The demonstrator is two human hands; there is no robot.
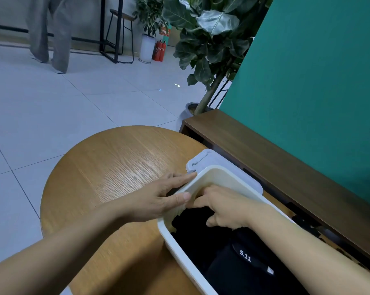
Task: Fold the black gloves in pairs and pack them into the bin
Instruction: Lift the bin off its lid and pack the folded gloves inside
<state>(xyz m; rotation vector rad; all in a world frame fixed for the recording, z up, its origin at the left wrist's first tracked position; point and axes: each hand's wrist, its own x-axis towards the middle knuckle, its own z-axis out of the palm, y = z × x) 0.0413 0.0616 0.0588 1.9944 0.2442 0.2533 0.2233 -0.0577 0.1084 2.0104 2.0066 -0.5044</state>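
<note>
Round wood-grain table (116, 167), tiled floor (52, 103), teal wall (307, 81). The smooth white plastic bin (228, 169) is pinched at the rim by the left hand (158, 201); the black gloves (192, 227) inside are gripped with curled fingers by the right hand (228, 209).

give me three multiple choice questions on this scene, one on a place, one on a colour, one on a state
1. Where are the black gloves?
A) on the table
B) inside the bin
C) on the floor

2. What colour is the lid at the bin's far end?
A) grey
B) red
C) black

3. What is the left hand doing?
A) hanging idle
B) holding the bin's rim
C) lifting a glove

1 B: they lie between the bin's walls, under the right hand.
2 A: pale grey plastic shows past the bin.
3 B: its thumb lies over the rim, with its fingers along the outer wall.
</note>
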